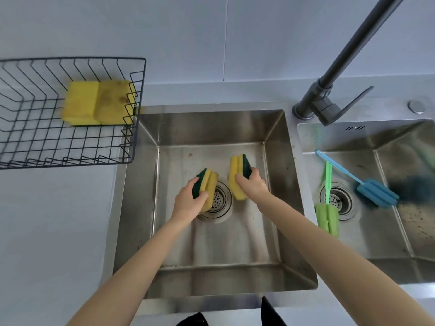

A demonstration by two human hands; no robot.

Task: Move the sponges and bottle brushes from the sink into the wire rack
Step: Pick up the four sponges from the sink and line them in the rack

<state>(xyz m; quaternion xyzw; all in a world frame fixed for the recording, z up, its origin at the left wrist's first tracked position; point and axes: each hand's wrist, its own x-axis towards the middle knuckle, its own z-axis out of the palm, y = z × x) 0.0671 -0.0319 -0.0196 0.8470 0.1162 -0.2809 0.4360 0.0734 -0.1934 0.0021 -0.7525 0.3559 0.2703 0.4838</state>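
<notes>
Both hands are down in the left sink basin [211, 128]. My left hand [188, 202] grips a yellow sponge with a green scouring side [208, 184] just above the drain. My right hand [253, 184] grips a second yellow and green sponge [237, 175] beside it. Two yellow sponges [98, 103] lie in the black wire rack [70, 147] on the counter to the left. In the right basin [400, 243] lie a green bottle brush [327, 217] and a blue bottle brush [376, 192].
A dark grey faucet [329, 100] stands between the two basins, its spout rising to the upper right. A round metal button [416, 106] sits on the sink deck. White counter surrounds the rack; a tiled wall is behind.
</notes>
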